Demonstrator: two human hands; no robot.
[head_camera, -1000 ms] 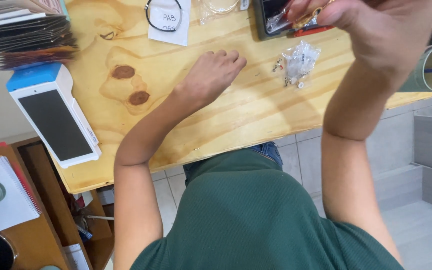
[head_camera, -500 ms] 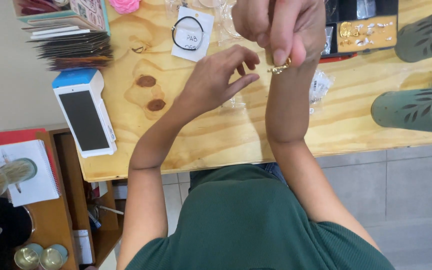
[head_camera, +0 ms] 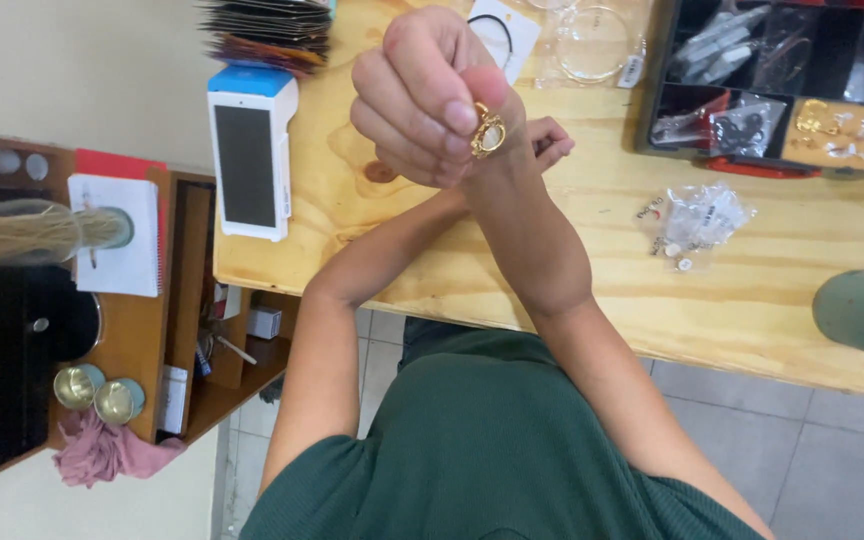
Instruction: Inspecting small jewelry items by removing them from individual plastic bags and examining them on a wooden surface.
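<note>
1. The right hand (head_camera: 422,95) has come up closer to the camera than it was half a second back, so it now fills the top middle of the view. Thumb and fingertips (head_camera: 457,115) are clamped together on a small gold ring (head_camera: 487,131), which sits right at the pinch, raised off the table.
2. The left hand (head_camera: 544,140) was flat on the wooden table (head_camera: 592,260) a second ago. Now it sits mostly hidden behind the right wrist, just at 3 o'clock of the ring. Only a few fingertips poke out, loosely curled, so I can't tell whether they hold anything.
3. My guess: the ring is up for a close look, or about to go on a left finger.
4. Nearby stuff: a white card reader (head_camera: 249,150) at 9 o'clock of the ring, little clear bags (head_camera: 697,220) at 4 o'clock, and a black jewellery tray (head_camera: 782,90) at 3 o'clock.
</note>
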